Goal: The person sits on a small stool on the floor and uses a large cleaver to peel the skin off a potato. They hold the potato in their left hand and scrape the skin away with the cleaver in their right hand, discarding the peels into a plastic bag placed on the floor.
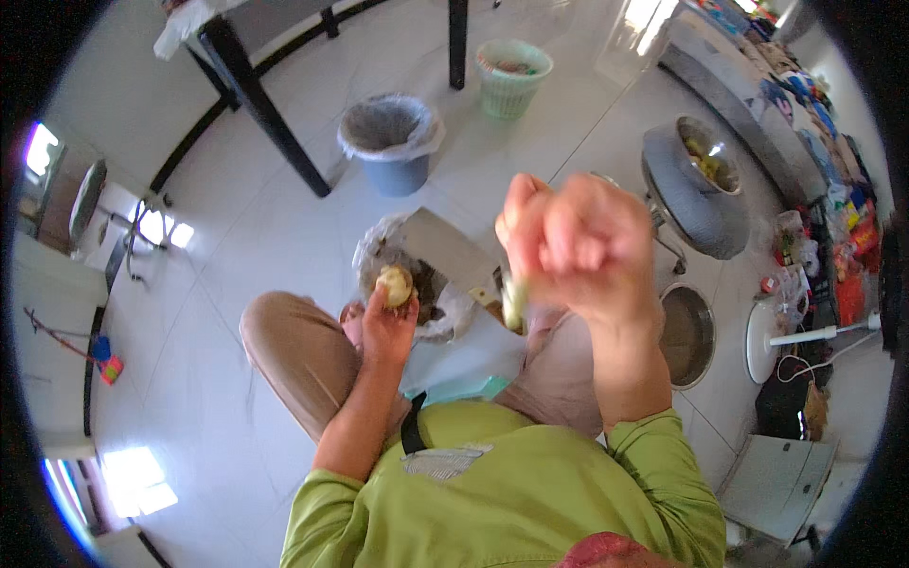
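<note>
My left hand [389,330] holds a round, pale yellow peeled piece of produce [395,285] with its fingers around the lower side. It is over a plastic-lined container [366,252] with dark scraps inside. Across the container's right side slants a wide, flat metal blade [451,248], like a cleaver's, with a brown part at its lower right end. My right hand [579,245] is raised close to the camera, blurred, with curled fingers. A small pale green thing [513,302] shows at its lower left edge; whether the hand grips it is unclear.
Beyond the container stand a lined grey-blue bin [394,170] and a pale green basket [508,89]. At right, a round stool [689,224] bears a metal bowl [731,177] of yellowish pieces. A metal basin [687,337] and a white fan [763,341] are nearer. Black table legs [273,124] stand at upper left.
</note>
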Available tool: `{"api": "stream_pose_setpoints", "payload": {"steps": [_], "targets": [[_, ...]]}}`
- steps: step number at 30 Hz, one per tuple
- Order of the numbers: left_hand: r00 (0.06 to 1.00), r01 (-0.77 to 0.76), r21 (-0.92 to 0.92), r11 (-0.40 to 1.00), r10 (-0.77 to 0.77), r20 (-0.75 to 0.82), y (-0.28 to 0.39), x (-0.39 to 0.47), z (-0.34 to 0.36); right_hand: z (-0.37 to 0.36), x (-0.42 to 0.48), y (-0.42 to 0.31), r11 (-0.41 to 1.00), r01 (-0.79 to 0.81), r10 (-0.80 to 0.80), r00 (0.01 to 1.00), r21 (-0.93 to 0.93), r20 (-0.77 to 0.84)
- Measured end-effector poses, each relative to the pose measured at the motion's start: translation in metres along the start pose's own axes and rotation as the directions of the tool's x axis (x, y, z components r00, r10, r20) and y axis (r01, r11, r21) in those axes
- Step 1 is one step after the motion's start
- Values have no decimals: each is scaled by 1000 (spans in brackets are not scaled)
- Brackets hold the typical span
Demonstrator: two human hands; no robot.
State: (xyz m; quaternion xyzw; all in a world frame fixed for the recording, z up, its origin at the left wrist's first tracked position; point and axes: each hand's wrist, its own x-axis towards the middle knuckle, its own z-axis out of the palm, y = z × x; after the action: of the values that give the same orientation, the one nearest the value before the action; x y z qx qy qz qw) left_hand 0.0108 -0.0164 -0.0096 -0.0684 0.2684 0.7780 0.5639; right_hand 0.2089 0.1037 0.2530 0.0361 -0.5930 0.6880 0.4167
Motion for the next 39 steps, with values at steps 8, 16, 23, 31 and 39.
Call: {"api": "stream_pose_setpoints", "payload": {"steps": [8, 16, 23, 31, 39], "targets": [[997, -76, -42, 996, 74, -28, 2, -3, 12, -43, -27, 106, 934, -324, 354, 899, 152, -258], [989, -111, -12, 994, 110, -97, 4, -2, 18, -44, -30, 135, 656, -342, 584, 795, 673, -165], [988, -120, 19, 993, 121, -94, 5, 0, 25, -27, -26, 130, 620, -358, 559, 826, 698, -74], [996, -86, -84, 993, 85, -16, 11, 9, 13, -39, -50, 186, 476, -560, 454, 817, -678, -355], [986, -163, 4, 987, 163, -21, 9, 6, 16, -51, -84, 190, -153, -354, 637, 678, -923, -366]]}}
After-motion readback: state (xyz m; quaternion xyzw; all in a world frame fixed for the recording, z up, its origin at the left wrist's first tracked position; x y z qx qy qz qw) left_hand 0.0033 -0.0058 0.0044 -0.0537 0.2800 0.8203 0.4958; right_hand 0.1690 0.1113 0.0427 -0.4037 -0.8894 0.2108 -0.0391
